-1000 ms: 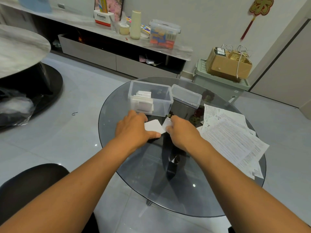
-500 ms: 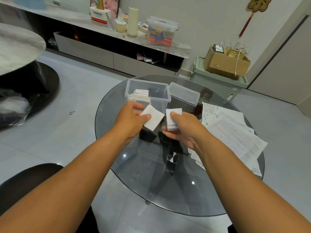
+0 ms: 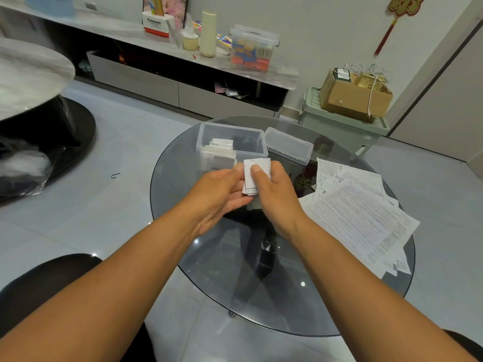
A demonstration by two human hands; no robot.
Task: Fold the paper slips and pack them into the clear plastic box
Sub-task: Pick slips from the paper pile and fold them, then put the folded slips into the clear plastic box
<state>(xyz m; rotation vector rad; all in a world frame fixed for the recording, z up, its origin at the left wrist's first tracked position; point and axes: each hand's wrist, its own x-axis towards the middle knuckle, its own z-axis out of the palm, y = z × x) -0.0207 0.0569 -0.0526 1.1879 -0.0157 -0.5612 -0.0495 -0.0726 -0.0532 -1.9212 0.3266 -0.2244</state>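
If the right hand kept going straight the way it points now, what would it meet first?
The right hand, gripping the folded slips, points away toward the clear plastic box. It would probably meet the box's near wall first, though depth is hard to judge here.

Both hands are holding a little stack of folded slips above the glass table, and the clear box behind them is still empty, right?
Not quite. The head view shows the clear box already has folded slips inside. The rest is right: both the left hand and right hand hold the stack.
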